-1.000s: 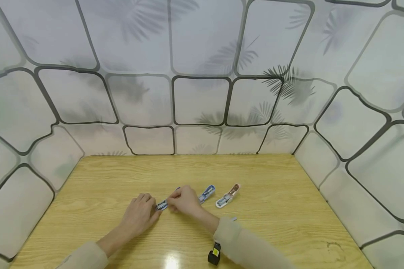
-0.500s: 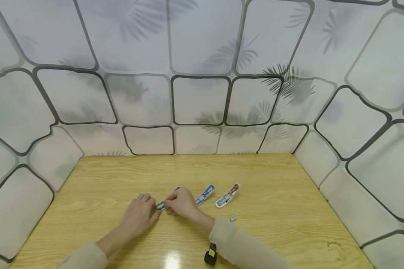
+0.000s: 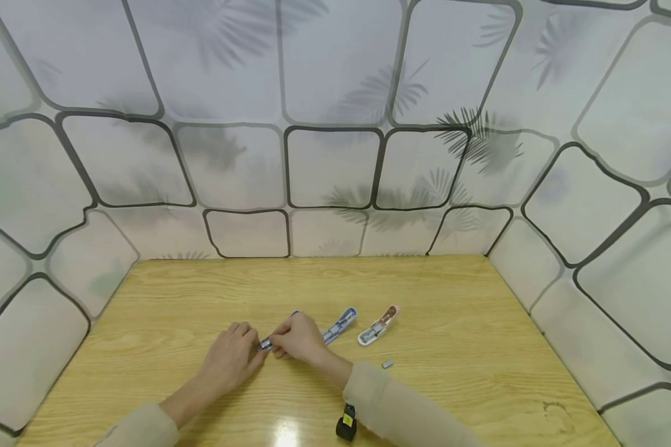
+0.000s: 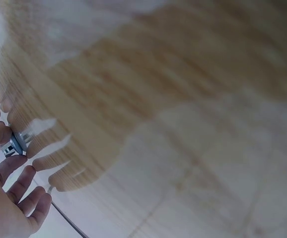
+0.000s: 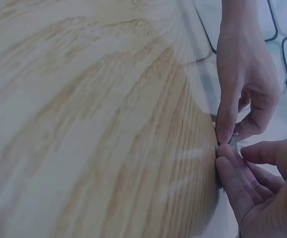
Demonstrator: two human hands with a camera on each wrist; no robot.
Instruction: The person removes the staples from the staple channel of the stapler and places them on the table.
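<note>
An opened blue stapler (image 3: 264, 343) lies at a slant on the wooden table, its metal channel facing up. My left hand (image 3: 230, 357) pinches its near end between thumb and forefinger, also seen in the left wrist view, where the other fingers of that hand (image 4: 22, 193) spread loosely. Over the stapler's middle, my right hand (image 3: 299, 338) pinches at the channel with thumb and forefinger and covers much of it. In the right wrist view, the fingertips of both hands meet at the stapler (image 5: 234, 141).
Right of my hands lie a second opened blue stapler (image 3: 342, 323) and a white one with a brown inside (image 3: 379, 325). A small grey piece, like a strip of staples (image 3: 387, 364), lies nearer. A black device with a yellow label (image 3: 346, 422) shows beside my right sleeve.
My right hand has slid slightly left along the stapler toward the left hand. The small grey piece, earlier partly behind the sleeve, now shows fully. My left hand stays put.
</note>
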